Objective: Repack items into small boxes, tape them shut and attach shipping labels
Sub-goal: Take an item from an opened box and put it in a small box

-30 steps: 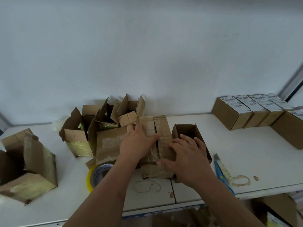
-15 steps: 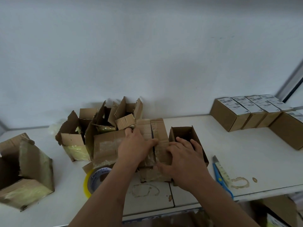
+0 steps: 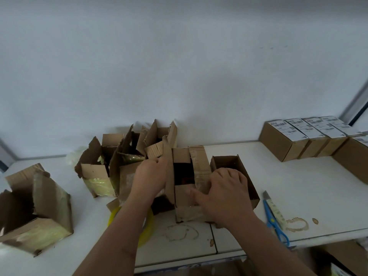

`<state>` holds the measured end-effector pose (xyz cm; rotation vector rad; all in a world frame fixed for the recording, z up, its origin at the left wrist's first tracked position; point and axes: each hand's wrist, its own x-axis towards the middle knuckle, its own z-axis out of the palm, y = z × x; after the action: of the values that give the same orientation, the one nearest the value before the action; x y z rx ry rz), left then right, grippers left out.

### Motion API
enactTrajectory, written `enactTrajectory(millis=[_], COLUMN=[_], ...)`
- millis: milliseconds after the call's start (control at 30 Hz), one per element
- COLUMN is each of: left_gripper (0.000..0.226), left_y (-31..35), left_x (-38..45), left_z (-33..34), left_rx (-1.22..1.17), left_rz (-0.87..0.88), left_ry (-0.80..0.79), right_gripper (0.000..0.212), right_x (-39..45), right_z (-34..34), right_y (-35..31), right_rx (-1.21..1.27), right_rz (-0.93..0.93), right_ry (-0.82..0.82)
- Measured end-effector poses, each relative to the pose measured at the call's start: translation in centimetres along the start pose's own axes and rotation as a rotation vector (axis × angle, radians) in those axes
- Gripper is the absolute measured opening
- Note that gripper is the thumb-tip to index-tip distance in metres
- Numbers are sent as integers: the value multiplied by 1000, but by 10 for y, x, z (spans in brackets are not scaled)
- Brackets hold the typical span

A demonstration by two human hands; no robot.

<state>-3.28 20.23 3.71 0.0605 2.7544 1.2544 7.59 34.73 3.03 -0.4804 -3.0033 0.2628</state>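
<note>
A worn cardboard box with old tape on its flaps stands on the white table in front of me. Its top is partly open and the inside looks dark. My left hand grips the box's left flap and holds it upright. My right hand lies flat on the right flap, thumb stretched over the near flap. A small open empty box stands directly to the right, partly behind my right hand. A yellow tape roll lies under my left forearm.
A blue box cutter lies to the right near the table edge. Several sealed, labelled boxes line the back right. Torn open boxes crowd the left of the work box, and another torn box stands far left.
Both hands pressed the top flaps together before. Now my left hand has pulled the left flap up and open, showing the dark inside, and my right hand has slid right.
</note>
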Motion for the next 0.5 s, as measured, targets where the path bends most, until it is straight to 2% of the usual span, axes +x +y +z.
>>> enactTrajectory(millis=[100,233,333,400,500], left_gripper=[30,21,32,44,34], left_y=[-10,-25,-33,-37,-45], left_x=[4,6,6,3,0], left_z=[-8,-10,-12,-11,-5], left_rx=[-105,-86,-49,60,430], left_rz=[-21,-8,14,88,252], left_ry=[-9,3,36,27,59], right_gripper=[68,74,56,39,30], right_x=[15,31,36,38,41], right_z=[-5,-7,-7,-10,-14], right_y=[-7,-15,-22,-25,-24], right_rx=[-6,-72,-75,-16,31], right_rz=[54,92,50,32,45], right_ry=[45,32,53,78,82])
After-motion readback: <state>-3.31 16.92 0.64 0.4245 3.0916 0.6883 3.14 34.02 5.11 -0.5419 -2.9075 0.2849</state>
